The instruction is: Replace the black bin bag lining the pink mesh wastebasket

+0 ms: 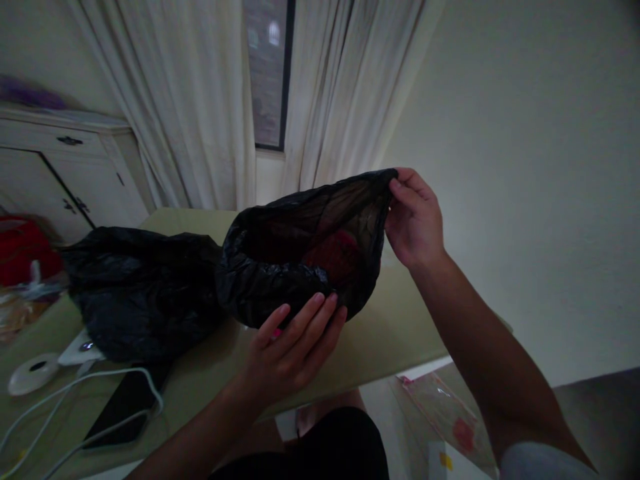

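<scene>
A black plastic bag [280, 290] stands over the table with its mouth tipped toward me. Inside it I see something dark red [340, 257], too dim to name. My right hand [415, 217] is closed, pinching the bag's rim at its upper right corner and pulling it outward. Against the bag's near side lies my left hand [295, 347], its fingers stretched out along the plastic. A small bit of pink shows near the left thumb. Left of this bag, a second black plastic bag [150, 293] sits on the table, touching it or nearly so.
The pale green table [400, 320] holds a black phone [125, 407], white cables [150, 387] and a round white device [34, 373] at left. A red bag [25, 250] is beyond. Curtains [200, 100] and a cabinet [60, 173] stand behind; a clear package [445, 407] lies below the table's right side.
</scene>
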Available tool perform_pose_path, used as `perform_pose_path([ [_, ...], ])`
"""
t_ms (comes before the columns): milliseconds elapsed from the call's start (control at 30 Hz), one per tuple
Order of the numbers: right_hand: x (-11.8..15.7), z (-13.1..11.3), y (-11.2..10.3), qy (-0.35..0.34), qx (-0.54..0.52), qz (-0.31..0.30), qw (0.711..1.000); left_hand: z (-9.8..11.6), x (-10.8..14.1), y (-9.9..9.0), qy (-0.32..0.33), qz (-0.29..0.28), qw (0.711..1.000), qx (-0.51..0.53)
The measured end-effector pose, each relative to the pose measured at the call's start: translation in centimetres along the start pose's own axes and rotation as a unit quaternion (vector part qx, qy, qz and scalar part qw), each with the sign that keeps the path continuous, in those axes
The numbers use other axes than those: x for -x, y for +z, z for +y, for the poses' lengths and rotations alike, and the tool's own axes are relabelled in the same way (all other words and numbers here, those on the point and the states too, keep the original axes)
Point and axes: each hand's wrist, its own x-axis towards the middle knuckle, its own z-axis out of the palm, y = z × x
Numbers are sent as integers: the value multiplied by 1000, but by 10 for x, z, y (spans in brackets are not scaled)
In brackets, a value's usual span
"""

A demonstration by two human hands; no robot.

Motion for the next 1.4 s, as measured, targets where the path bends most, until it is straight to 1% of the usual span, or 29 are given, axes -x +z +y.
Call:
perform_pose_path([
  [133,-6,16,-13,15,-3,46,999,1,6,-7,15,-14,1000,-7],
  [267,-11,37,-26,50,-52,113,991,-1,6,-15,19,-23,999,-18],
  [333,-12,48,-32,77,-66,127,987,-3,7,-19,13,-24,1000,-10],
  [367,-12,54,-34,91,-66,128,985,-4,11,-21,6,-19,1000,10],
  [433,-9,62,-38,112,-51,122,985,-3,24,-23,-29,2,996,80],
  [467,-6,64,-38,111,-31,115,987,-1,35,-23,-64,22,990,120],
  [500,-2,64,-39,97,1,106,990,0,48,-21,-117,45,979,158],
  [533,4,63,-38,68,49,97,992,2,61,-19,-181,75,964,182],
  [567,11,59,-37,24,114,87,989,2,75,-15,-280,113,932,198],
  [600,19,53,-35,-28,191,74,978,2,86,-11,-382,150,885,220],
  [633,29,46,-32,-84,272,53,957,0,96,-7,-472,175,825,257],
  [667,40,38,-29,-139,348,21,927,-3,102,-3,-556,189,753,296],
  [700,51,29,-25,-189,411,-24,892,-7,105,0,-624,193,677,340],
  [733,62,20,-21,-234,454,-80,856,-11,105,2,-674,187,601,386],
  [767,73,11,-16,-275,479,-141,821,-16,103,3,-711,178,532,425],
  [800,83,3,-11,-312,490,-197,790,-21,99,2,-733,172,476,454],
  [833,92,-4,-7,-344,492,-243,762,-25,94,2,-746,167,432,478],
  [867,100,-10,-2,-371,489,-277,739,-28,89,0,-751,162,402,498],
  [900,106,-15,1,-391,488,-299,721,-30,84,-1,-754,160,383,509],
  [933,111,-18,4,-406,488,-313,706,-32,80,-2,-757,162,371,514],
  [1000,117,-23,8,-428,493,-325,684,-33,75,-3,-759,165,355,521],
  [1067,119,-26,9,-442,498,-327,671,-33,72,-2,-758,169,347,526],
  [1300,122,-33,11,-460,493,-318,666,-34,71,3,-762,143,324,543],
  [1400,122,-33,12,-464,492,-316,665,-34,70,4,-759,145,317,550],
])
